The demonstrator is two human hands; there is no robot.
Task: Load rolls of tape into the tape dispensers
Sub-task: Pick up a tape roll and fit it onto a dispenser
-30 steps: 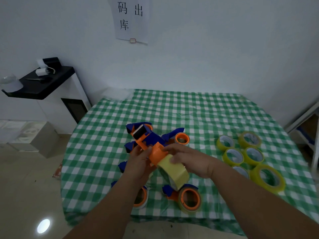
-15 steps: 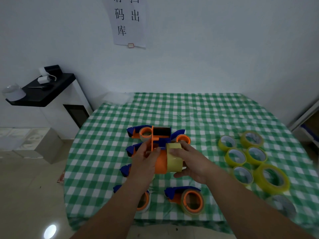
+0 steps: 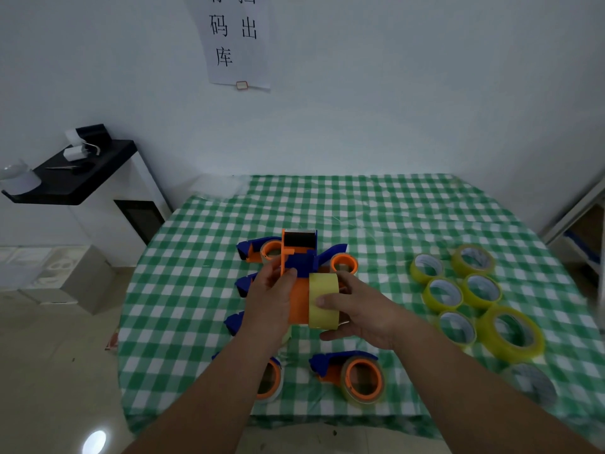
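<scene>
Head view: both hands raised above green checked surface (image 3: 393,208). Left hand (image 3: 271,306) grips orange-and-blue dispenser (image 3: 298,267), dispenser's front end pointing away. Right hand (image 3: 357,309) clasps yellow tape roll (image 3: 323,301), thumb on top, fingers underneath; roll butts against dispenser's orange hub, how far onto it hard to tell. More dispensers on surface: loaded one (image 3: 355,375) near front edge, others behind hands and partly hidden by left arm. Spare tape rolls (image 3: 458,290) clustered at right, well apart from hands.
</scene>
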